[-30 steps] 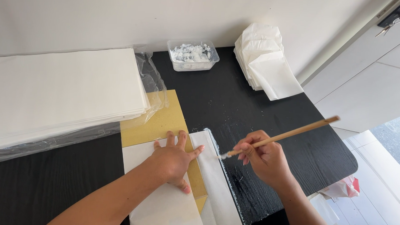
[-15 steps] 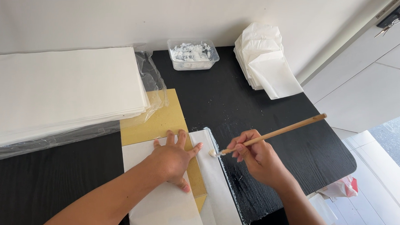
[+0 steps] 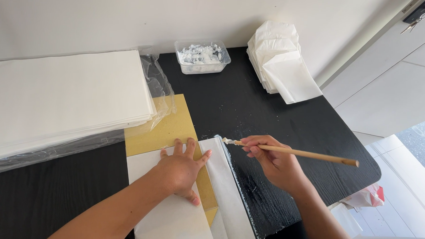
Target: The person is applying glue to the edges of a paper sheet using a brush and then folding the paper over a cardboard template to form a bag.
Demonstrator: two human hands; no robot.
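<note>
My left hand [image 3: 180,169] lies flat, fingers spread, on a white paper sheet [image 3: 169,221] that rests over a yellow board [image 3: 161,131]. My right hand [image 3: 274,163] grips a thin wooden brush [image 3: 295,151], its white-tipped end touching the top right corner of a folded white paper flap [image 3: 227,190]. The flap's right edge shows a wet white line of paste along the black table [image 3: 269,107].
A clear plastic tub of white paste [image 3: 202,56] stands at the back. Folded white paper bags [image 3: 281,64] are piled at the back right. A thick stack of white sheets in clear wrap [image 3: 63,99] fills the left. The table edge drops off at right.
My right hand has shifted the brush up along the flap's right edge to its top corner, and the handle now tilts lower to the right. My left hand stays pressed on the sheet.
</note>
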